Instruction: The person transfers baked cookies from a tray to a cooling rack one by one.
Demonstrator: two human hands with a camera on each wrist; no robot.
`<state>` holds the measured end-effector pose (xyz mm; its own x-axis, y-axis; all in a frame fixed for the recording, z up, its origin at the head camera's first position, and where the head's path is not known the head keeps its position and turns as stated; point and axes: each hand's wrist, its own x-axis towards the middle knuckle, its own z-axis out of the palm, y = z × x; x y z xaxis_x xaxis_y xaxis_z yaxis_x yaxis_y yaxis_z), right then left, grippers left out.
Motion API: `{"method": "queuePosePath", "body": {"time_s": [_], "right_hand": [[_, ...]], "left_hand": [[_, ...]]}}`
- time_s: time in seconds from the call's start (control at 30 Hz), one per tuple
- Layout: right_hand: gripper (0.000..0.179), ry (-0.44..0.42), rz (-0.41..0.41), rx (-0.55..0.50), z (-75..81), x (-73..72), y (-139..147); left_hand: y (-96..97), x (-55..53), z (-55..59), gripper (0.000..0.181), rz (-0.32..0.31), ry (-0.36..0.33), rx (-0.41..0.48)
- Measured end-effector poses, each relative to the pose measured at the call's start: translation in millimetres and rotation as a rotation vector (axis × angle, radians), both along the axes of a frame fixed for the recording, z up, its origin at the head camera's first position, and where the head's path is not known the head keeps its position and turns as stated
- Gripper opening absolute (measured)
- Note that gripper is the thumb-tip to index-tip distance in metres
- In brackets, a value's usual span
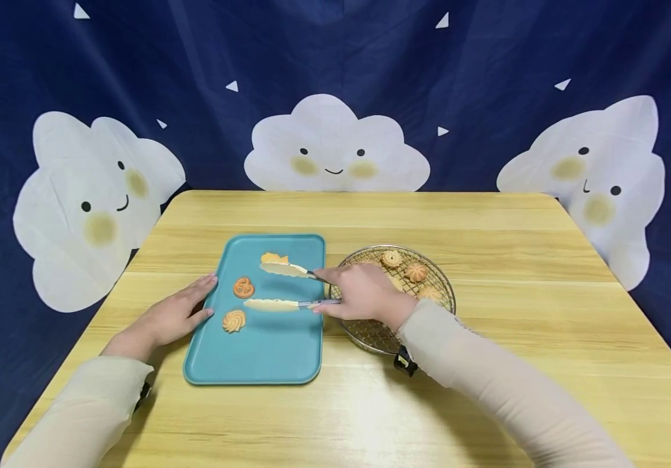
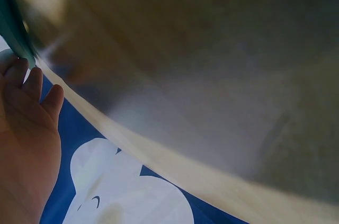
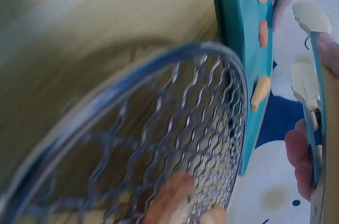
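Observation:
My right hand [image 1: 364, 292] holds a pair of tongs [image 1: 277, 305] with cream-coloured tips above a teal tray [image 1: 271, 357]. The tongs are spread apart, nothing between their tips; the far tip overlaps an orange-yellow cookie [image 1: 274, 257] in the head view. A browner, pretzel-shaped cookie [image 1: 244, 288] and a swirled cookie [image 1: 234, 321] also lie on the tray. In the right wrist view the tongs' tips [image 3: 305, 82] show well above the tray. My left hand [image 1: 168, 318] rests with extended fingers at the tray's left rim; the left wrist view shows its fingertips [image 2: 34, 78] by that edge.
Just right of the tray stands a round wire-mesh basket [image 1: 364, 341], partly under my right hand. Inside are several cookies, among them a round cookie [image 1: 392, 259] and a ridged cookie [image 1: 416, 272]. The wooden table [image 1: 545, 312] ends at a dark blue curtain [image 1: 335, 39] with clouds.

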<state>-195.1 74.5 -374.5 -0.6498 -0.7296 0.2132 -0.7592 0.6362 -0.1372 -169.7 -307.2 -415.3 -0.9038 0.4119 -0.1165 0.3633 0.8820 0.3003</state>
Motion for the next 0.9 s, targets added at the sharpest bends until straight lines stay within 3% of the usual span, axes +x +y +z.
{"method": "queuePosePath", "body": {"time_s": [0.43, 0.9], "right_hand": [[0.065, -0.118, 0.041, 0.098, 2.5, 7.9, -27.6], [0.067, -0.123, 0.064, 0.248, 0.0, 11.1, -50.4]], "left_hand": [[-2.1, -1.6, -2.6, 0.068, -0.012, 0.007, 0.006], [0.4, -0.5, -0.8, 0.069, -0.007, 0.002, 0.014]]}}
